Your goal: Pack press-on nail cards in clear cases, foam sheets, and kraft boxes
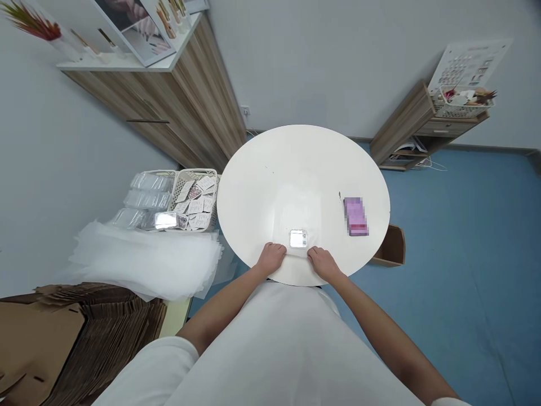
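Our left grip (271,257) and right grip (323,263) pinch a likely soft, light sheet (298,213) by its near corners; the case (298,239) seems stiff.

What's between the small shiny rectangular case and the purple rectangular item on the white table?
In the head view, part of the thin translucent sheet under the case, then bare white tabletop up to the purple item.

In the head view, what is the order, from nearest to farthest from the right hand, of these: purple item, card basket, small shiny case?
From the right hand:
1. Small shiny case: close, ahead and left.
2. Purple item: ahead and right.
3. Card basket: far left, beyond the table.
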Motion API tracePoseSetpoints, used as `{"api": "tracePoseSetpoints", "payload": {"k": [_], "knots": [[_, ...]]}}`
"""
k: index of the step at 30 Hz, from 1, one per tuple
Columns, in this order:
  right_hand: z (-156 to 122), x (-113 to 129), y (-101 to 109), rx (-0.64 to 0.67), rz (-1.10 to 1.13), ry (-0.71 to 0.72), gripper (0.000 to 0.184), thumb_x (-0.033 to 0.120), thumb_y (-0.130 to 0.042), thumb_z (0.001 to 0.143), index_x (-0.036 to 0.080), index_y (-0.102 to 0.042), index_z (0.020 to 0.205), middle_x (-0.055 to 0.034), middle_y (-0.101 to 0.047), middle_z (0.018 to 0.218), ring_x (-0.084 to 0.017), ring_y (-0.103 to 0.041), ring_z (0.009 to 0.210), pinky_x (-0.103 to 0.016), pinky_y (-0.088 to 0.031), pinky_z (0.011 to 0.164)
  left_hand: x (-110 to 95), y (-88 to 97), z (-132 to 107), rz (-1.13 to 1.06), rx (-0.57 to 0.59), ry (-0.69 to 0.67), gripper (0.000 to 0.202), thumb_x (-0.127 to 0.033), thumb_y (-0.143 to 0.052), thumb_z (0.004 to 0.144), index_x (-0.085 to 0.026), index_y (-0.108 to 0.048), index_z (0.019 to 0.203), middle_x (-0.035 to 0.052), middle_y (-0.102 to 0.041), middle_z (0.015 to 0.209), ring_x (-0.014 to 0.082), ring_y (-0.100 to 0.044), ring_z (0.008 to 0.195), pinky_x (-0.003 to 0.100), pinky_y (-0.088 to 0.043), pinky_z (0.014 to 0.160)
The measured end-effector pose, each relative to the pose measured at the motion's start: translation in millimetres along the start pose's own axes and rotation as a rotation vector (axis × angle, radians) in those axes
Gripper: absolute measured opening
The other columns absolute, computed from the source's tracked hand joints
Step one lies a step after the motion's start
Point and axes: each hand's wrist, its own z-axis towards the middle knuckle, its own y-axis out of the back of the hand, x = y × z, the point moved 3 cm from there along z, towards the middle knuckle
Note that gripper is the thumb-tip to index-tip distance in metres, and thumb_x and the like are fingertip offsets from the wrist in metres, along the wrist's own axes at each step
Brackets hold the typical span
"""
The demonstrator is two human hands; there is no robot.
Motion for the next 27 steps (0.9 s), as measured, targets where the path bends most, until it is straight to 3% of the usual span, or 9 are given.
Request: {"api": "tracePoseSetpoints", "payload": {"k": [2,5,8,10,13,19,21,24,27], "knots": [[-6.8,-0.6,-1.5,-0.029,0.022,0.003,0.018,0.026,-0.036,0.085,0.021,-0.050,0.095,-0.0078,-0.054,0.099,-0.019,-0.050,0.084,-0.030,-0.034,0.069,1.4,-0.3,-1.4,-0.023,0.020,0.007,0.018,-0.017,-0.037,0.081,-0.022,-0.055,0.082,0.0038,-0.061,0.083,0.0186,-0.055,0.082,0.037,-0.030,0.088],[-12.7,-3.3,-3.0,-0.075,0.028,0.033,0.027,0.033,-0.048,0.079,0.020,-0.048,0.103,-0.0103,-0.049,0.116,-0.024,-0.046,0.100,-0.033,-0.034,0.077,2.3,1.1,-1.6,-0.054,0.024,0.033,0.018,-0.018,-0.037,0.082,-0.022,-0.055,0.082,0.0032,-0.062,0.077,0.0190,-0.056,0.076,0.036,-0.033,0.084],[-8.0,-12.5,0.9,-0.046,0.107,-0.026,0.018,0.026,-0.037,0.084,0.020,-0.051,0.094,-0.0079,-0.057,0.102,-0.020,-0.052,0.091,-0.030,-0.036,0.073,5.9,5.1,2.9,-0.142,0.021,0.104,0.018,-0.023,-0.038,0.082,-0.023,-0.055,0.085,0.0019,-0.062,0.072,0.0184,-0.056,0.070,0.033,-0.038,0.077],[0.3,-21.0,7.0,-0.021,0.207,-0.116,0.024,0.026,-0.029,0.087,0.021,-0.053,0.085,-0.0047,-0.061,0.087,-0.017,-0.055,0.078,-0.027,-0.036,0.065,10.1,8.2,8.5,-0.221,0.017,0.153,0.019,-0.028,-0.038,0.082,-0.023,-0.055,0.088,0.0014,-0.062,0.074,0.0179,-0.056,0.070,0.030,-0.040,0.069],[15.9,-31.1,16.0,-0.021,0.314,-0.227,0.026,0.031,-0.030,0.087,0.021,-0.053,0.080,-0.0028,-0.061,0.077,-0.015,-0.055,0.068,-0.024,-0.035,0.056,16.9,10.8,18.7,-0.284,0.009,0.219,0.021,-0.032,-0.037,0.082,-0.022,-0.055,0.087,0.0015,-0.061,0.075,0.0180,-0.056,0.070,0.028,-0.040,0.063],[35.4,-31.6,11.7,-0.023,0.274,-0.404,0.024,0.032,-0.032,0.085,0.021,-0.053,0.080,-0.0046,-0.060,0.076,-0.017,-0.054,0.065,-0.026,-0.034,0.053,18.8,6.0,30.3,-0.143,-0.044,0.351,0.016,-0.027,-0.041,0.080,-0.020,-0.054,0.083,0.0050,-0.059,0.082,0.0204,-0.055,0.080,0.033,-0.039,0.072],[37.0,-26.4,7.3,-0.048,0.217,-0.410,0.020,0.030,-0.035,0.084,0.021,-0.052,0.087,-0.0065,-0.059,0.084,-0.019,-0.054,0.072,-0.028,-0.036,0.057,14.6,4.6,30.8,-0.063,-0.121,0.336,0.017,-0.025,-0.044,0.078,-0.019,-0.054,0.091,0.0088,-0.056,0.095,0.0245,-0.051,0.092,0.038,-0.036,0.079],[36.9,-18.2,6.1,-0.210,0.097,-0.361,0.022,0.024,-0.041,0.081,0.019,-0.049,0.101,-0.0123,-0.053,0.106,-0.025,-0.049,0.097,-0.036,-0.037,0.075,7.0,1.6,31.6,-0.042,-0.207,0.230,0.029,-0.019,-0.046,0.076,-0.021,-0.049,0.105,0.0120,-0.047,0.116,0.0281,-0.041,0.110,0.043,-0.027,0.090],[37.8,-8.9,5.7,-0.275,-0.008,-0.136,0.025,0.011,-0.039,0.079,0.020,-0.051,0.099,-0.0121,-0.045,0.123,-0.026,-0.036,0.115,-0.042,-0.027,0.090,0.1,-3.0,34.4,-0.087,-0.155,0.046,0.031,-0.010,-0.038,0.078,-0.024,-0.050,0.102,0.0093,-0.045,0.122,0.0252,-0.036,0.116,0.044,-0.019,0.097]]}}
